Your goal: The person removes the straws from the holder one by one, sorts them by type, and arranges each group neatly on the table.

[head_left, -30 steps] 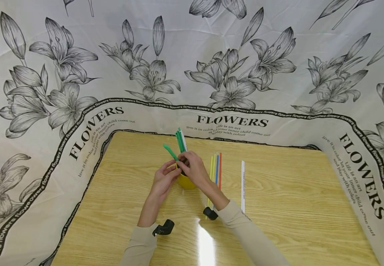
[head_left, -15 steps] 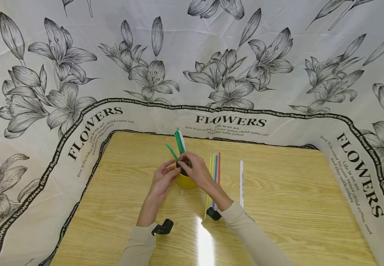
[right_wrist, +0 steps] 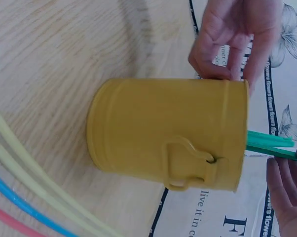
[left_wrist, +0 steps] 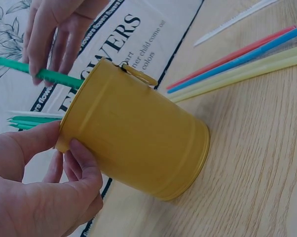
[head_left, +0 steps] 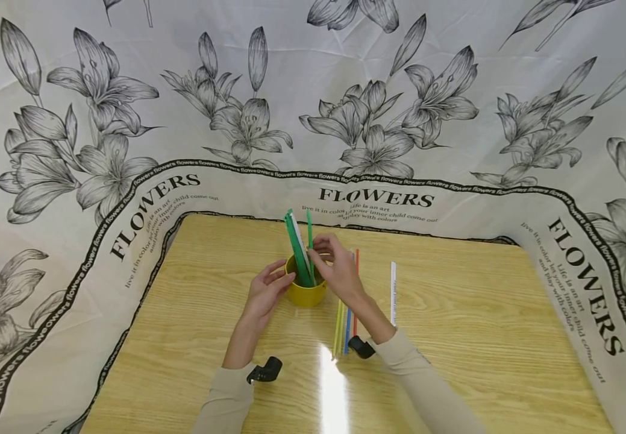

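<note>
A small yellow pail (head_left: 306, 296) stands upright on the table, and several green straws (head_left: 297, 256) and a white one (head_left: 300, 240) lean out of it to the back left. My left hand (head_left: 262, 295) holds the pail's rim at its left side, thumb and fingers at the edge in the left wrist view. Over the right part of the opening, my right hand (head_left: 340, 268) pinches a green straw (left_wrist: 64, 79) whose lower end is inside the pail. A folded side handle (right_wrist: 180, 170) shows on the pail in the right wrist view.
Right of the pail lie yellow straws (head_left: 338, 328), a blue straw (head_left: 347, 325) and a red straw (head_left: 356, 262), partly under my right forearm. Farther right lies a white paper-wrapped straw (head_left: 393, 289). A flower-printed cloth (head_left: 378, 202) borders the table's back and sides.
The green straw in my right hand has gone from tilting left of the bunch to standing nearly upright at its right. The right hand shifted right; the left hand stays on the pail.
</note>
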{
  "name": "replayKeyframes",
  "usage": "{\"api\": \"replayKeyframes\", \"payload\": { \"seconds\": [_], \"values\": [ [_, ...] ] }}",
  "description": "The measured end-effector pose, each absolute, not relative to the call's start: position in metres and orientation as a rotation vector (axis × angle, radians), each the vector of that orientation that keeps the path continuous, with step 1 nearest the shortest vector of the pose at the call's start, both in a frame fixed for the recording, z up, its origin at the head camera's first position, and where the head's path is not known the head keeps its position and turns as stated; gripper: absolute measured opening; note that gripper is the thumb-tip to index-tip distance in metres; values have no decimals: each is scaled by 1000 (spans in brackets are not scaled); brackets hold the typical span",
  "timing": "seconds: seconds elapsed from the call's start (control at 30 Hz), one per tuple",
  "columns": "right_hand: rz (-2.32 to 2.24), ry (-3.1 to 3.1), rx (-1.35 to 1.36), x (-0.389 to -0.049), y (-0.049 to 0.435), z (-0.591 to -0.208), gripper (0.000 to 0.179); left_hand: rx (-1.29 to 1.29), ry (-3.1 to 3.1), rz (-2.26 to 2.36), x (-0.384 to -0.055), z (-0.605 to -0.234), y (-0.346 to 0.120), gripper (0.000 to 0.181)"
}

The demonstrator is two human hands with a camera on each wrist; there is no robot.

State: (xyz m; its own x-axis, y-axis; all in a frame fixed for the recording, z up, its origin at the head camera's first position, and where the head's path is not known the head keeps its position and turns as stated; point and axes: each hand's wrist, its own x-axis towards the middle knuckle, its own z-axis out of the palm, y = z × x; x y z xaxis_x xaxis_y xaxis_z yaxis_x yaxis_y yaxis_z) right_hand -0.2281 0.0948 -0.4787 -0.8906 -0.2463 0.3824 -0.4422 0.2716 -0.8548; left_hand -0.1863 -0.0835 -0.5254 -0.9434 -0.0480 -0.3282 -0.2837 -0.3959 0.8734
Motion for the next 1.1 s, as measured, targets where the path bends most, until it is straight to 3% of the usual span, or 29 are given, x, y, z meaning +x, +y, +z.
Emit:
{"api": "replayKeyframes", "payload": {
  "seconds": [0.17,1.1],
  "values": [
    [1714,-2284,565,-231,103,-469,31,-455,1623,2485,-186,-526,-84,47],
    [2294,-1791,189,-247,160,-445,31,-464,1636,2498,-184,-523,-82,46]
  ]
}}
